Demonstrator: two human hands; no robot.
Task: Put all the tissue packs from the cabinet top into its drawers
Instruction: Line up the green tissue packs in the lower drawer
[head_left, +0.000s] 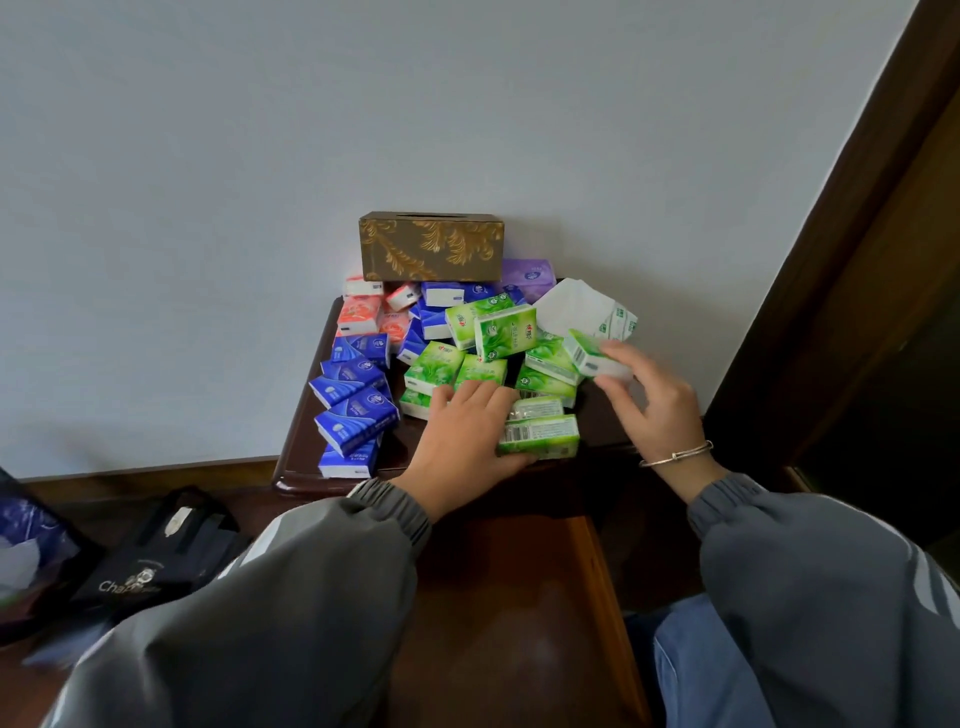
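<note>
We see the dark wooden tabletop (296, 457) of the cabinet crowded with packs, so we judge the task barely begun. A row of blue plastic-wrapped tissue packs (353, 395) runs along its 9 o'clock side. Red and pink tissue packs (361, 312) and a purple tissue pack (530, 273) lie towards 12 o'clock, below a brown tissue box with gold leaf pattern (431, 247) set against the wall. The green tissue packs (480, 332) fill the middle. The right hand (654, 405) pinches one green-and-white tissue pack (589, 353) between thumb and fingertips, lifted at the 3 o'clock edge of the heap. The left hand (462, 431) lies knuckles-up over the green packs, its thumb along the near edge of the nearest green tissue pack with a printed label (543, 436). We cannot tell whether that is a grip or mere resting. That labelled pack has its long axis running 9 to 3 o'clock, just right of the left hand. What looks like an open brown wooden drawer (519, 597) sits at 6 o'clock below both hands, so we judge each pack must travel straight back towards us.
</note>
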